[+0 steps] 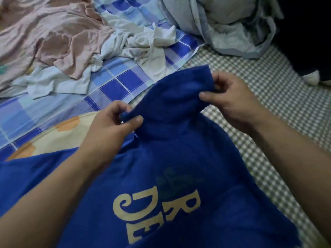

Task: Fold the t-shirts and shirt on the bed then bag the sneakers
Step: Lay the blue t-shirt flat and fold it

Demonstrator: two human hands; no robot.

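The blue t-shirt (179, 158) is up off the bed (268, 104), held close in front of the person with its cream lettering facing up and the lower part drooping toward them. The left hand (114, 120) pinches a bunched bit of one edge between thumb and fingers, and the right hand (227, 93) pinches the cloth further along the same raised edge, so the stretch between them stands up in a soft hump. It looks like thin, light cotton: limp, nothing stiff in it, sagging wherever it is not held. That means it should not slip from the fingers, but it will crumple and twist if taken by a handful in the middle. I would judge the better hold to be at two matching points along a seam or hem, such as the shoulders, kept apart so the cloth hangs flat before it is laid down. Further up the bed lie a pink garment (50, 33) and a pale crumpled garment (139, 42), both still unfolded on the checked sheet (123, 83). No sneakers can be made out for certain.
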